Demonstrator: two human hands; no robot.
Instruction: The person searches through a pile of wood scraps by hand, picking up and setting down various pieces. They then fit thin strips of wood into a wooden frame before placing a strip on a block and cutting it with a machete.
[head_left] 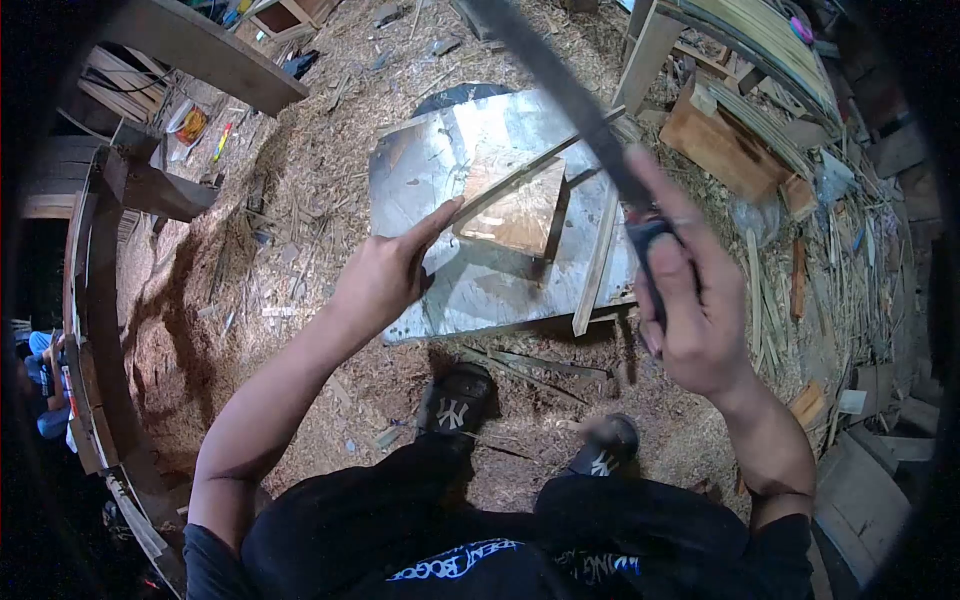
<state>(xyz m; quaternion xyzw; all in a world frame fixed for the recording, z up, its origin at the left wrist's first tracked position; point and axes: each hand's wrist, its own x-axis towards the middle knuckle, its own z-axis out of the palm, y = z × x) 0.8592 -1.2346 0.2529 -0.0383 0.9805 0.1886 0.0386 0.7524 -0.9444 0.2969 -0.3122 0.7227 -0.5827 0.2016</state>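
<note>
My right hand (695, 310) is closed around the dark handle of a machete (565, 90). Its long blade points up and away to the left, a little blurred, and crosses in front of the far end of a thin wooden strip (535, 165). My left hand (380, 280) pinches the near end of that strip, which lies slantwise over a squarish wooden block (515, 220). Beneath the block is a scuffed, silvery board (415, 200). A second wooden strip (597, 265) rests on the board's right side, apart from my hands.
Wood shavings (300, 200) cover the ground. My two sandalled feet (455, 400) stand at the board's near edge. Timber beams (200, 55) are at the upper left; a wooden box (725, 140) and scrap strips lie at right. Another person (48, 380) is partly visible far left.
</note>
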